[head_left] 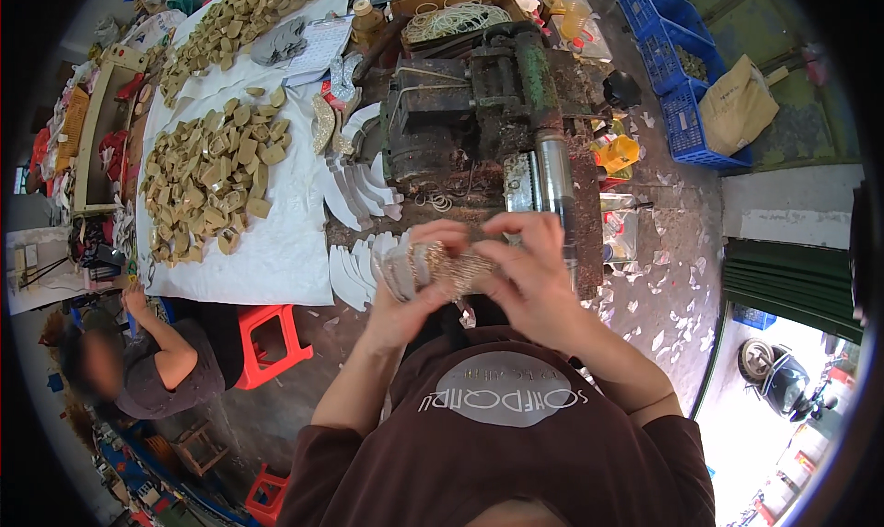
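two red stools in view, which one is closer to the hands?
The red stool beside the white sheet, just left of the left hand. The other red stool sits at the bottom edge, farther down the floor, partly hidden by the sleeve.

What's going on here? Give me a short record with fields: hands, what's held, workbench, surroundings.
hands: left hand and right hand are raised together in front of the chest, both gripping one bundle
held: stack of thin curved pieces, pale and gold-edged
workbench: dark greasy machine; fanned white curved blanks beside it
left side: white sheet covered in tan cut pieces
surroundings: red stool; a seated person; blue crates
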`<state>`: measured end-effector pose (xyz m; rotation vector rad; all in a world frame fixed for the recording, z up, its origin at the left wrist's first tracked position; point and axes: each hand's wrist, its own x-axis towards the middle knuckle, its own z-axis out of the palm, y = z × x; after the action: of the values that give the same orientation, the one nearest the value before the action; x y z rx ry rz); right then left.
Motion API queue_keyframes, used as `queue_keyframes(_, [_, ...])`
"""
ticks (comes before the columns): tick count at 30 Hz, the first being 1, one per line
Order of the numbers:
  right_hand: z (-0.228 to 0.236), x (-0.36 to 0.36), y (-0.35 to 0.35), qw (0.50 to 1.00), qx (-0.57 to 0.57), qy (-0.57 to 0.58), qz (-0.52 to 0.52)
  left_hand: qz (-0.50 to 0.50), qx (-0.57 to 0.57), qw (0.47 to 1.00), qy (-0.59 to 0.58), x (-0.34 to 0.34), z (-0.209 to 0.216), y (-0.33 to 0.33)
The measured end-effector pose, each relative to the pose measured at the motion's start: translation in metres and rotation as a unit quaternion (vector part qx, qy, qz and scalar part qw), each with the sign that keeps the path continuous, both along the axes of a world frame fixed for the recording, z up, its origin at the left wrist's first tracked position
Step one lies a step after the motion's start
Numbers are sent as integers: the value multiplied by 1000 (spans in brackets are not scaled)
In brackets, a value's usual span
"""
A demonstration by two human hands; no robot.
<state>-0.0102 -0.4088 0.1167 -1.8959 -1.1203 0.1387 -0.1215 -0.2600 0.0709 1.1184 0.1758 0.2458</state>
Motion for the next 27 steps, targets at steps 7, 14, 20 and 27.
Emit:
queue_keyframes(7, [-16,3,-2,992,73,-69,-77,59,-122,991,11,27,27,-47])
queue_keyframes(14, [10,66,-57,991,-11,-16,-136,132,145,961,194,27,12,-17])
queue_keyframes(20, [-16,98,-90,946,-318,26,-55,-40,457,884,86,40,8,-41])
queue_keyframes(27, [-24,78,-67,983,-98,-6,-155,-17,407,904,131,40,3,-41])
